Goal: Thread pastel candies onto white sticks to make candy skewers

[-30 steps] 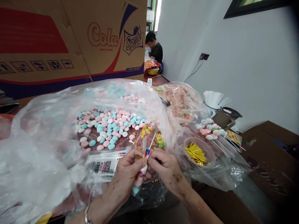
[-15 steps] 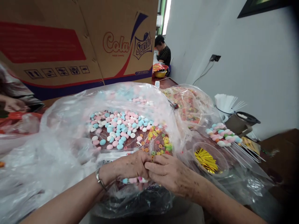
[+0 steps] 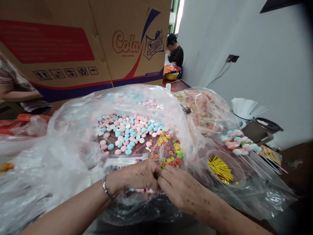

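My left hand [image 3: 138,174], with a bangle at the wrist, is closed over a candy skewer [image 3: 144,190], whose pink, white and blue pieces show below the palm. My right hand [image 3: 183,186] pinches close against the left fingertips; whatever lies between its fingers is hidden. Just beyond both hands, pink, blue and white candies [image 3: 128,133] are spread inside a large clear plastic bag [image 3: 70,114]. Small coloured rings [image 3: 168,151] lie beside them, near my right fingers. A printed packet [image 3: 124,161] sits behind the left hand.
On the right stand a bowl [image 3: 210,176] of gold twist ties [image 3: 221,169], finished candy skewers [image 3: 241,142], a dark jug [image 3: 262,130] and white strips [image 3: 242,107]. A big cardboard box [image 3: 80,42] blocks the back. One person [image 3: 177,54] sits behind; another person's arm [image 3: 19,94] shows left.
The view has shifted slightly, so most things sit further right. My hands stay together, the right one's fingers drawn in tighter. At the left, the other person's hand has moved away from the orange bag.
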### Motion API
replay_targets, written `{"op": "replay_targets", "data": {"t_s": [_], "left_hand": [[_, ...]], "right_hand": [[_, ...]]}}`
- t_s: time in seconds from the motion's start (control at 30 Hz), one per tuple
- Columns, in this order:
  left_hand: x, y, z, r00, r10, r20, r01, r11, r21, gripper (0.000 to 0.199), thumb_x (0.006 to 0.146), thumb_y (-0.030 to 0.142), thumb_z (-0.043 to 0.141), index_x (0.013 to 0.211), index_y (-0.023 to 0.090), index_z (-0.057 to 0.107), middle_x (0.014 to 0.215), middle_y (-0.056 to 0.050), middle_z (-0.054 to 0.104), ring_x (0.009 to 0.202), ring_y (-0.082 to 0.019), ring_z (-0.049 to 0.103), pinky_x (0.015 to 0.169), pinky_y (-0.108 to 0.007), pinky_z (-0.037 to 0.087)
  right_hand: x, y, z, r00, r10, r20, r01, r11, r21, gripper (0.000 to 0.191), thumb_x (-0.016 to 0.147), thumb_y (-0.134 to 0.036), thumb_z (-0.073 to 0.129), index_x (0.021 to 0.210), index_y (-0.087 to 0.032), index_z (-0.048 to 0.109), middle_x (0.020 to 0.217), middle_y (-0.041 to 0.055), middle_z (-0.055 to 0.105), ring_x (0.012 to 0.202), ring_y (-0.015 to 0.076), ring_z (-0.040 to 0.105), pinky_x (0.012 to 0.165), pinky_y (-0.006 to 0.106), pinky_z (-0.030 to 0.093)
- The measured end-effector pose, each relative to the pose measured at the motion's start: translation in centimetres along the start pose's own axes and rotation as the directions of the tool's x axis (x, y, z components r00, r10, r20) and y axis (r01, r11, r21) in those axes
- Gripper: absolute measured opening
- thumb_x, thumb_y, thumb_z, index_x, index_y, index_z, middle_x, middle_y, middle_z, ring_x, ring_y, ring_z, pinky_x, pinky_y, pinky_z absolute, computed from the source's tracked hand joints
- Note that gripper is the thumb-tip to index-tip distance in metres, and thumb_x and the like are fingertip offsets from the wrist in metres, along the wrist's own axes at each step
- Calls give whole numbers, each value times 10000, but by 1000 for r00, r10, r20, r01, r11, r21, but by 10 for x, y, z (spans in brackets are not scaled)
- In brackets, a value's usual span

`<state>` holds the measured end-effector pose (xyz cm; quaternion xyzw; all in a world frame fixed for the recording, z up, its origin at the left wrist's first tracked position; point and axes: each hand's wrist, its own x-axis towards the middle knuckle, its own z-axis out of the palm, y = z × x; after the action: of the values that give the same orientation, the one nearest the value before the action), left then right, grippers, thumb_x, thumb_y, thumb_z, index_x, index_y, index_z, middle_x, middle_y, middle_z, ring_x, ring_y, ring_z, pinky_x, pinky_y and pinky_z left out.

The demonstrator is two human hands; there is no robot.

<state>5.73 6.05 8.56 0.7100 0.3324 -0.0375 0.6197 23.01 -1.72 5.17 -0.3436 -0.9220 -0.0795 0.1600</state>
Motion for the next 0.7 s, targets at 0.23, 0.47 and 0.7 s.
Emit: {"op": "replay_targets", "data": {"t_s": [0.23, 0.47, 0.7], "left_hand": [[13, 4, 29, 539, 447, -714, -172, 888, 425, 176, 752, 81, 517, 745, 190, 655, 722, -101, 662, 737, -267, 590, 745, -384, 447], [-1, 14, 0, 858, 38, -512, -303, 843, -444, 99, 691, 259, 636, 701, 164, 662, 607, 9, 563, 560, -140, 493, 547, -255, 373], [1, 2, 4, 815, -32, -578, -384, 717, -582, 220, 682, 346, 748, 694, 196, 588, 521, 49, 486, 455, -112, 410, 453, -226, 319]], "right_hand": [[23, 12, 34, 781, 474, -407, -543, 837, -66, 241, 939, -69, 393, 804, -194, 548, 703, 59, 580, 661, 206, 522, 582, 309, 402], [38, 20, 17, 755, 368, -542, -357, 925, 131, 218, 970, -104, 407, 840, -206, 549, 760, 39, 594, 740, 178, 560, 678, 281, 477], [45, 5, 24, 722, 461, -516, -413, 885, 212, 247, 966, -139, 411, 762, -209, 532, 696, 28, 556, 691, 177, 525, 647, 288, 436]]}}
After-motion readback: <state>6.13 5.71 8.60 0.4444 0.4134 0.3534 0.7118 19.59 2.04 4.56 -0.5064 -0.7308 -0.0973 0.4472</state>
